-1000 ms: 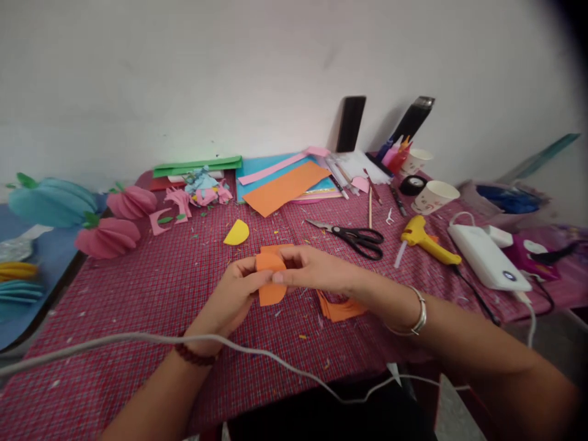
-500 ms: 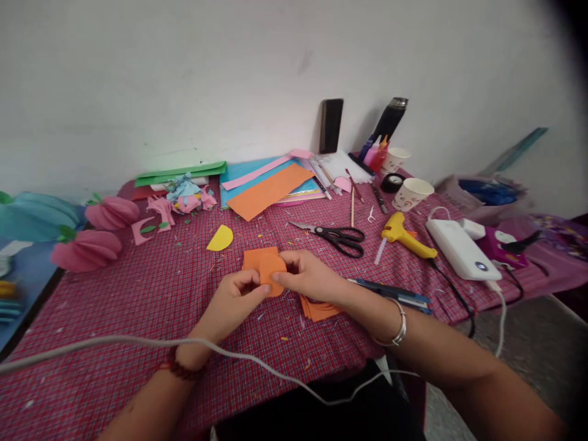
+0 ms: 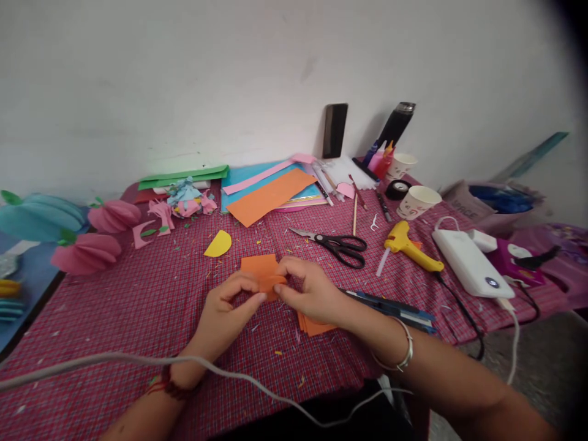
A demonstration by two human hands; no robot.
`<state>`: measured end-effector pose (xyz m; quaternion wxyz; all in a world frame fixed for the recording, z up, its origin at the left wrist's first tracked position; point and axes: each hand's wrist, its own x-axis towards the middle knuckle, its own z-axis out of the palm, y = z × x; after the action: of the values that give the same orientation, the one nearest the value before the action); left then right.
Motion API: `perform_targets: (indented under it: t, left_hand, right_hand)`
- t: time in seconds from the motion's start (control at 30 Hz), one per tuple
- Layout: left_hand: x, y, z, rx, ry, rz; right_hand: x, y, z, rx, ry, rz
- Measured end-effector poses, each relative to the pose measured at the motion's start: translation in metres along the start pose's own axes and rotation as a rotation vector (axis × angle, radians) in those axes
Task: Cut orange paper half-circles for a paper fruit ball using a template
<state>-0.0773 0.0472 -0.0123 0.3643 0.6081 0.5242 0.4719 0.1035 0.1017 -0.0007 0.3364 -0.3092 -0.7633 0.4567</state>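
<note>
Between my two hands is a small folded orange paper piece [image 3: 272,283], tipped so that I see it nearly edge-on and slightly blurred. My right hand [image 3: 310,293] pinches its right end between thumb and fingers. At its left edge, my left hand [image 3: 232,309] is closed with thumb and forefinger on the paper. Just beyond lies an orange paper square [image 3: 258,264] on the cloth. A stack of orange paper pieces [image 3: 316,326] sits partly hidden under my right wrist. Black-handled scissors [image 3: 339,245] lie past my right hand, and a yellow paper half-circle [image 3: 219,244] to the left.
A yellow glue gun [image 3: 411,246], a white power bank [image 3: 471,263] and paper cups [image 3: 419,202] stand at right. Coloured sheets [image 3: 271,196] lie at the back. Paper pumpkins [image 3: 87,252] sit at left. A white cable [image 3: 229,364] crosses before my forearms.
The orange piece faced me flat and has tipped to nearly edge-on. Both hands stay on it, and the view has shifted slightly.
</note>
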Motion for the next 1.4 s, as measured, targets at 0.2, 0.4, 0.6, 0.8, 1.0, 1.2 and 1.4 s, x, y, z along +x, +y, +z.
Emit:
perform_targets:
  t: [0.2,0.4,0.6,0.8,1.0,1.2,1.4]
  left_hand:
    - [0.000,-0.007,-0.002,-0.276,-0.011,-0.152]
    - [-0.001,-0.008,0.004,-0.903,-0.054,-0.458]
    - [-0.001,-0.005,0.008,-1.058,-0.064,-0.518]
    - [-0.004,-0.007,0.009,-1.129,-0.081,-0.542]
    - [-0.006,-0.010,0.008,-1.200,-0.170,-0.501]
    - [-0.008,-0.013,0.010,-1.127,-0.184,-0.500]
    - [-0.004,-0.008,0.015,-0.718,0.094,-0.455]
  right_hand:
    - [-0.003,-0.003,0.003,-0.023,-0.006,0.058]
    - [-0.001,0.002,0.005,0.772,-0.265,0.129]
    - [0.001,0.005,0.014,0.829,-0.233,0.184]
    - [0.001,0.005,0.016,0.833,-0.215,0.200]
    - [-0.003,0.011,0.018,0.859,-0.184,0.232]
    - [-0.007,0.017,0.020,0.828,-0.149,0.253]
    - [-0.004,0.014,0.017,0.575,-0.104,0.202]
